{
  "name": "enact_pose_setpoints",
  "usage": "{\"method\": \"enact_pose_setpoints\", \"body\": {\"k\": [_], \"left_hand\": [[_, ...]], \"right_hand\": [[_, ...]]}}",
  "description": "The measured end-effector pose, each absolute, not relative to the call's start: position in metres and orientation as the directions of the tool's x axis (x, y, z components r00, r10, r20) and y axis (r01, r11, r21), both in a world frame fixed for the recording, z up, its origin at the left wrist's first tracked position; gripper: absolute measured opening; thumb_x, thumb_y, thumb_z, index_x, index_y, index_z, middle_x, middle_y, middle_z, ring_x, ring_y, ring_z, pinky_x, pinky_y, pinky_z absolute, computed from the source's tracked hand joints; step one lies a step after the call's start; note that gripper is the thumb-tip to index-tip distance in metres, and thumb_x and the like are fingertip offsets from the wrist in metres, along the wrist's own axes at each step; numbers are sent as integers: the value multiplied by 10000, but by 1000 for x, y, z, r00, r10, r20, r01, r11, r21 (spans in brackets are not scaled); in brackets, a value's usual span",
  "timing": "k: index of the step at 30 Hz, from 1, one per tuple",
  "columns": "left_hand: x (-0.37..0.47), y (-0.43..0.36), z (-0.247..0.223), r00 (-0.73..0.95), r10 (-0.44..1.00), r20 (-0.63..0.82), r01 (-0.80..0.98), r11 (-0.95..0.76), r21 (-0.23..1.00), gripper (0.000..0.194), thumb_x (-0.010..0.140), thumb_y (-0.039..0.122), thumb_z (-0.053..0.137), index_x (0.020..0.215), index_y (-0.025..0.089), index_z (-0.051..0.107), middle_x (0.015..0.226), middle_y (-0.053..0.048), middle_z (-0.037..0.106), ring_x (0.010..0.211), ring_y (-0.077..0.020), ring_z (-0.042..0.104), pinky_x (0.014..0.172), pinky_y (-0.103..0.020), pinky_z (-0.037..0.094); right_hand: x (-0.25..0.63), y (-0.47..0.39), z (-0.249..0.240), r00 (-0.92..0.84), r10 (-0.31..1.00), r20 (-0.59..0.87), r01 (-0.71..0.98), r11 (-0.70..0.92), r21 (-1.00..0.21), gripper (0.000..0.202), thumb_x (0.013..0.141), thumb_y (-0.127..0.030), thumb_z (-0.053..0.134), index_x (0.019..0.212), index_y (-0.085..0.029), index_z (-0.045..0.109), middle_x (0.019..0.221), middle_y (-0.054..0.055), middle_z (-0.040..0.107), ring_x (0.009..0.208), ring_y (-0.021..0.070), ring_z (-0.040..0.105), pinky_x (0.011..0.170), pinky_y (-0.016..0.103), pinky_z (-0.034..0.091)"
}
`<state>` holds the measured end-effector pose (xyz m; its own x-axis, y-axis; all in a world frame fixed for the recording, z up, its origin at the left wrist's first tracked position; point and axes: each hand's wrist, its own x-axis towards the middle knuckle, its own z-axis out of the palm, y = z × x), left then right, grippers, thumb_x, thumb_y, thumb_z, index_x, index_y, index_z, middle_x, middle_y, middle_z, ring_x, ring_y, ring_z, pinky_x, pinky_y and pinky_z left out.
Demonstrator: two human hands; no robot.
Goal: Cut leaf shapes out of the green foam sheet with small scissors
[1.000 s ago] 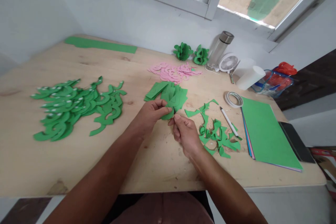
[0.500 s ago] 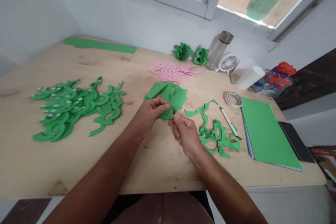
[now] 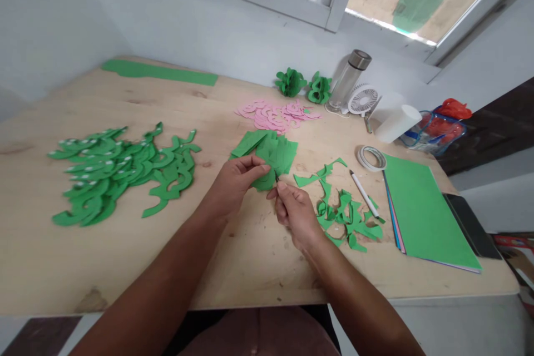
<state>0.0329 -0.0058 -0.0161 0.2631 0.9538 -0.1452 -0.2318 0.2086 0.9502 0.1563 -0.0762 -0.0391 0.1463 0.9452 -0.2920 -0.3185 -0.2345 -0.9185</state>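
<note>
My left hand pinches a piece of green paper between thumb and fingers. Closed around a pair of scissors, my right hand is just to the right of it. Only the dark blades of the scissors show, at the paper's right edge; the handles are hidden in the fingers. Right behind the held piece lies a stack of green paper pieces, partly covered by my left hand. Curly green offcuts are scattered to the right of my right hand.
Left is a heap of curved green cutouts; behind are pink cutouts and two green paper figures. On the right are a white pen, a tape roll, green sheets, a bottle and a fan.
The scissors' dark blades show slightly more at the paper's edge. Both hands stay in nearly the same place, and the things around them have not moved.
</note>
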Motion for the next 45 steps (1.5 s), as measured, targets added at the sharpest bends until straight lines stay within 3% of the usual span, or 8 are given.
{"method": "enact_pose_setpoints", "body": {"k": [6, 15, 30, 45], "left_hand": [[34, -4, -17, 144, 973, -183, -370, 224, 901, 187, 605, 252, 877, 636, 191, 703, 656, 21, 627, 642, -123, 544, 612, -253, 464], [39, -9, -19, 278, 927, -251, -460, 358, 812, 331, 552, 300, 959, 639, 203, 654, 641, 37, 603, 600, -114, 528, 558, -256, 459], [40, -13, -16, 202, 950, -237, -385, 299, 873, 251, 594, 220, 871, 647, 212, 625, 616, 46, 617, 592, -115, 551, 562, -252, 432], [41, -13, -17, 187, 956, -227, -420, 287, 861, 264, 568, 216, 906, 620, 208, 647, 589, 41, 608, 562, -106, 533, 508, -219, 409]], "right_hand": [[157, -76, -38, 138, 944, -299, -347, -237, -907, 495, 715, -676, 751, 673, -192, 653, 413, -104, 386, 366, 59, 225, 381, 237, 114], [156, -76, -38, 172, 946, -276, -359, -201, -911, 493, 732, -679, 743, 673, -199, 644, 422, -106, 384, 366, 59, 224, 377, 231, 128], [156, -77, -37, 179, 950, -257, -362, -179, -915, 524, 732, -702, 742, 653, -194, 642, 390, -103, 399, 344, 51, 230, 362, 227, 131], [156, -77, -37, 187, 945, -268, -366, -186, -912, 551, 702, -730, 749, 646, -192, 645, 372, -103, 403, 332, 47, 230, 359, 223, 127]]}}
